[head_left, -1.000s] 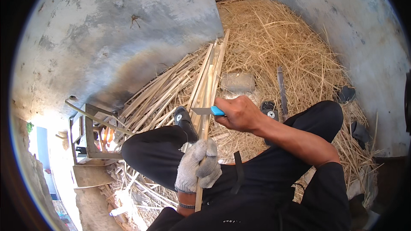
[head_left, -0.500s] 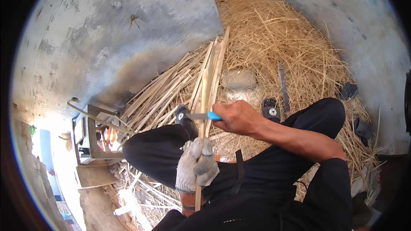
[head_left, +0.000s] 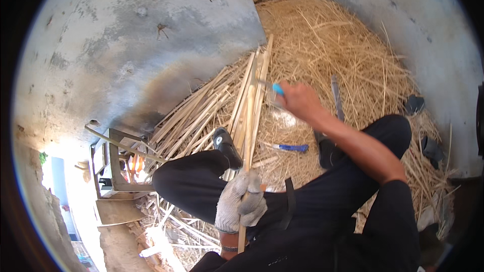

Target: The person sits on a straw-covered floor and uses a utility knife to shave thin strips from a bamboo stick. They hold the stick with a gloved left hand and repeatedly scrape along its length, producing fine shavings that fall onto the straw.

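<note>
1. Grey wall [head_left: 126, 35] at 10, straw-like litter [head_left: 312, 30] at 1 o'clock.
2. Gripping wood strip [head_left: 250, 121], running 6-to-12, w/ gloved L hand [head_left: 242, 204].
3. Clenching blue-handled knife [head_left: 278, 89] w/ R hand [head_left: 301, 103], 2 o'clock; higher vs 0.5 s ago.

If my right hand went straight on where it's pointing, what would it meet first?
Probably the pale wooden strips, the blue-handled knife in your right hand leading; depth is unclear, so it might pass above.

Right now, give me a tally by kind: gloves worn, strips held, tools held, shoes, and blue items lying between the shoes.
Glove: 1, on the left hand
Pale strip: 1, in the left hand
Blue-handled tool: 1, in the right hand
Shoes: 2
Blue item between the shoes: 1
Total: 6
</note>
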